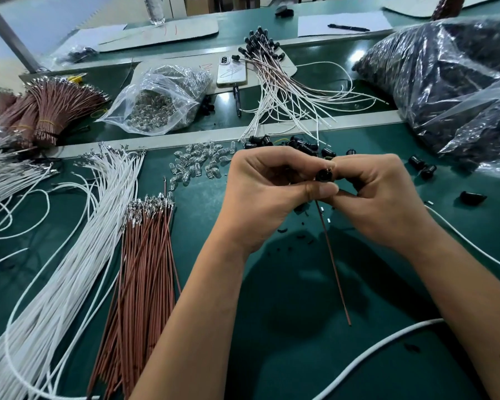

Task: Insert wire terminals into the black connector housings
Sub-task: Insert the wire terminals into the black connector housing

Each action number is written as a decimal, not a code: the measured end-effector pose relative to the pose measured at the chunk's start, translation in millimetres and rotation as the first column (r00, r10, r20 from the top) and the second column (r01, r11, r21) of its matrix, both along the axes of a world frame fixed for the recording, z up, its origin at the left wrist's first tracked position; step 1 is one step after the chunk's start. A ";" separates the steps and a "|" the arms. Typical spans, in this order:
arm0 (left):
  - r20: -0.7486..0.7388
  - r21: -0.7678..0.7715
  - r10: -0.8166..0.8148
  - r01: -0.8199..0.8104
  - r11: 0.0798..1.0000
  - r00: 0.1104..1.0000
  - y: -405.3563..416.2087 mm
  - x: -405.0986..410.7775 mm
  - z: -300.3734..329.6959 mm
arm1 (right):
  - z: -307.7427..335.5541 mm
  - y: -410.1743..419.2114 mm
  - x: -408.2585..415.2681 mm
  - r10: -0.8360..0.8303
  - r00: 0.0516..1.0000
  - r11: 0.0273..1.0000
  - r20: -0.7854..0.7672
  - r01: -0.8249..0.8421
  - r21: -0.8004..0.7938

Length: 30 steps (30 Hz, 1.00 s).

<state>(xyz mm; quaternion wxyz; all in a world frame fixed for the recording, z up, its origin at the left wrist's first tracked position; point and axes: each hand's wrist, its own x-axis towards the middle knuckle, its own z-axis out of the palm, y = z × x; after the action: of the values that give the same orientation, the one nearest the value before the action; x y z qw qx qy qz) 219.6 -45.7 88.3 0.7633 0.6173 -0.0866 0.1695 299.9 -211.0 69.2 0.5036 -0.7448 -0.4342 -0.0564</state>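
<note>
Both my hands meet above the green bench. My left hand (pixel 267 187) and my right hand (pixel 378 197) pinch a small black connector housing (pixel 324 175) between their fingertips. A brown wire (pixel 334 264) hangs down from the housing toward me; which fingers hold it I cannot tell. Loose black housings (pixel 298 142) lie just beyond my hands. A bundle of brown terminal wires (pixel 145 261) and a bundle of white terminal wires (pixel 78 241) lie to the left.
Small clear glass bulbs (pixel 198 164) are scattered left of my hands. A clear bag of bulbs (pixel 162 102), finished wire assemblies (pixel 283 90), a phone (pixel 232 71) and large bags of black parts (pixel 451 76) sit further back. A white cable (pixel 387 345) curves at lower right.
</note>
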 end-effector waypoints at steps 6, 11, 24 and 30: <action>0.020 0.008 -0.001 0.001 1.000 1.000 0.3 0.0 0.7 | -0.8 -1.4 1.6 0.011 1.000 0.999 -0.001 -0.011 -0.031; 0.032 0.028 0.002 -0.003 1.000 0.999 1.5 -0.8 2.0 | 0.6 1.3 -3.0 -0.047 0.999 0.999 0.024 0.046 0.020; 0.031 0.019 0.048 -0.048 0.999 0.998 6.0 -1.8 4.7 | 6.4 4.5 -6.2 -0.108 0.966 0.994 0.234 0.098 0.054; 0.030 0.026 0.064 -0.065 0.998 0.997 6.3 -2.4 5.6 | 5.9 6.6 -7.8 -0.084 0.966 0.996 0.245 0.076 0.040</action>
<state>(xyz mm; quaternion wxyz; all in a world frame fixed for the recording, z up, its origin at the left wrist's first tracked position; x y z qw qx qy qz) 217.2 -39.3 93.9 0.7477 0.6275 -0.0799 0.2019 292.1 -204.4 75.1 0.4545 -0.7411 -0.4620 -0.1754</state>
